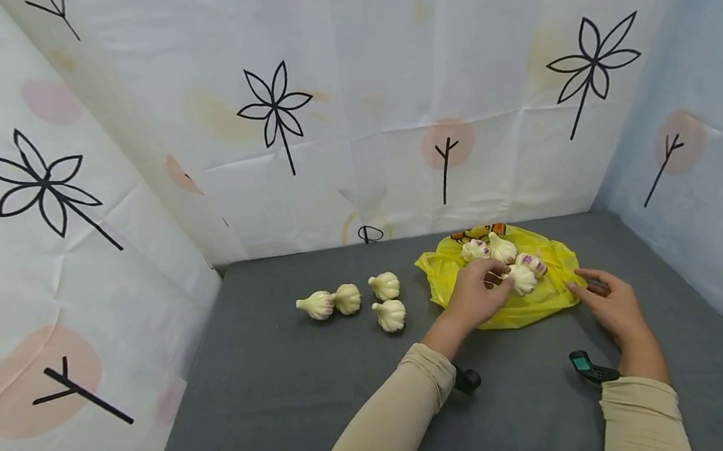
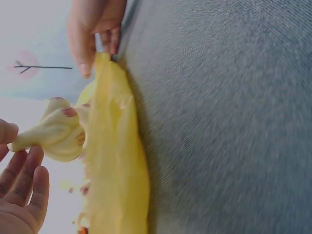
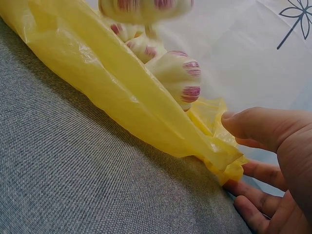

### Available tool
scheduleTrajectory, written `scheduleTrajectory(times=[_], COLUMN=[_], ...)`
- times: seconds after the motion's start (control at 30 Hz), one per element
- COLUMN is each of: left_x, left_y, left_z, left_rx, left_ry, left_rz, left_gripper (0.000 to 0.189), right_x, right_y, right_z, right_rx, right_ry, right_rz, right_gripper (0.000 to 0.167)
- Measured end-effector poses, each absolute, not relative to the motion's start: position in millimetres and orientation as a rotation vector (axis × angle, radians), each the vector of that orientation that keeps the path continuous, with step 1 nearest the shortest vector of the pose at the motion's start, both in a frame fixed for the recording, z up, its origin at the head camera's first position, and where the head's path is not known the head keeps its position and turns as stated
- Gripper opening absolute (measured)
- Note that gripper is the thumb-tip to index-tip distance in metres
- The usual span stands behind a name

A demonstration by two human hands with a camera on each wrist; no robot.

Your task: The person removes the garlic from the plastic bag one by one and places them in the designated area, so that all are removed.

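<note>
My left hand pinches a garlic bulb by its stem between thumb and fingertips, just above a yellow plastic bag. The bag lies spread on the table, and several more garlic bulbs with purple streaks rest on it. At the bag's right edge is my right hand, its fingers loosely extended. In the right wrist view those fingers touch the crumpled end of the bag from beneath, while the thumb stands apart above it.
Left of the bag, several pale garlic bulbs lie on the dark grey table. A white cloth printed with flowers and twigs hangs behind the table and along both sides. Dark devices are strapped at both wrists.
</note>
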State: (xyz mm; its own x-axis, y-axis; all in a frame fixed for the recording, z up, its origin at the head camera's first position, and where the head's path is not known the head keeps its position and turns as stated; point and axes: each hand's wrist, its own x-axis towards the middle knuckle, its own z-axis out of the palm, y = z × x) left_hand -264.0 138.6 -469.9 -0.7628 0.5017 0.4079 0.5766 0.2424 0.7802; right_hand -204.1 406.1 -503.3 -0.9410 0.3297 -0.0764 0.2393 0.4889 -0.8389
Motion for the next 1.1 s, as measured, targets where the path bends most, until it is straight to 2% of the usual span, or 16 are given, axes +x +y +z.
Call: scheduleTrajectory(times=[0.5,0.83,1.1], left_x=[-242,-237,-235], left_y=[65,-5,-58], left_z=[-449,-440,-436], left_rx=[-1.026,-0.984,-0.834], left_ry=[-2.271,-2.136,-2.112], left_rz=[-1.678,-1.637,-1.611], left_gripper=[0.018,0.018,0.017], right_x=[-204,-204,-202], right_y=[408,404,405], right_z=[-504,-500,-500], right_rx=[-0.493,-0.492,-0.504], right_ry=[-2.657,-2.657,-2.66], right_rz=[1.431,1.434,1.44], right_gripper=[0.075,0.075,0.075])
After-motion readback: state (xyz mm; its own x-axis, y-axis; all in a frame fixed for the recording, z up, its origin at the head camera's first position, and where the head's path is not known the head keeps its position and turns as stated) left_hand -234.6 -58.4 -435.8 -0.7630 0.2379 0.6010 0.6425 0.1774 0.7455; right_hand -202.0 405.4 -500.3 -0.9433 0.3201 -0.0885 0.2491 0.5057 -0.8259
